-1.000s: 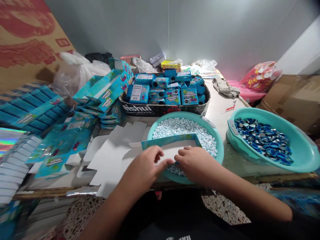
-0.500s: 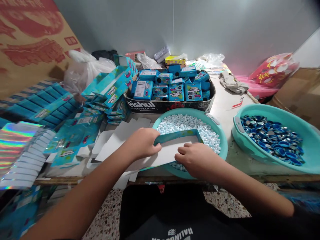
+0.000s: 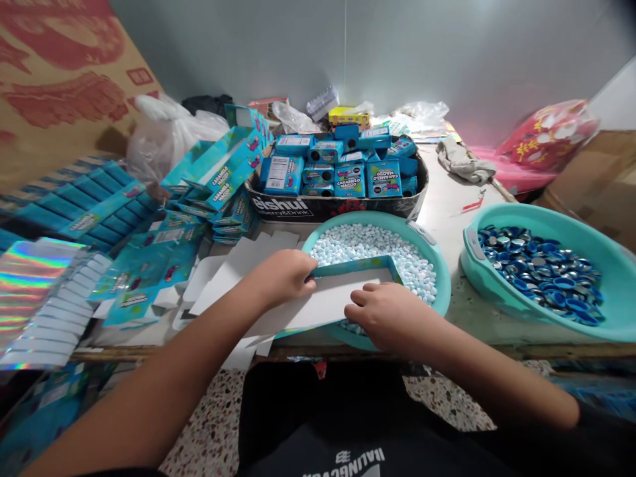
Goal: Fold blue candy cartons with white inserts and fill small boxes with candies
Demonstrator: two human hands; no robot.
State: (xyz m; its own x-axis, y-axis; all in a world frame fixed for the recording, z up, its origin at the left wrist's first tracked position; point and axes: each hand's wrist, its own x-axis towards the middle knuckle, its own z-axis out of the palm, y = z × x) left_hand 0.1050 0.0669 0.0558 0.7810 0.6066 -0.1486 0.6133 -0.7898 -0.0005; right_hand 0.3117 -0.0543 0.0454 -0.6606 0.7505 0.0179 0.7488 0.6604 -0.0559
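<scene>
A flat, unfolded carton blank [image 3: 328, 298], white inside with a teal printed edge, lies tilted over the near rim of a teal basin [image 3: 437, 265] full of small pale blue-white candies [image 3: 368, 248]. My left hand [image 3: 281, 277] is closed on the blank's left end, fingers curled over its raised teal flap. My right hand [image 3: 385, 315] is closed on the blank's right near edge, thumb on the white face.
A second teal basin [image 3: 611, 311] at the right holds blue and silver round caps [image 3: 536, 271]. A black tray [image 3: 328, 205] behind holds several filled blue candy boxes. Flat blue carton blanks [image 3: 144, 265] and holographic sheets [image 3: 34, 271] pile up at the left.
A second ago both hands pressed the blank flat at its middle. My left hand has since moved to the left end and closed over the flap; the right hand stayed on the right side.
</scene>
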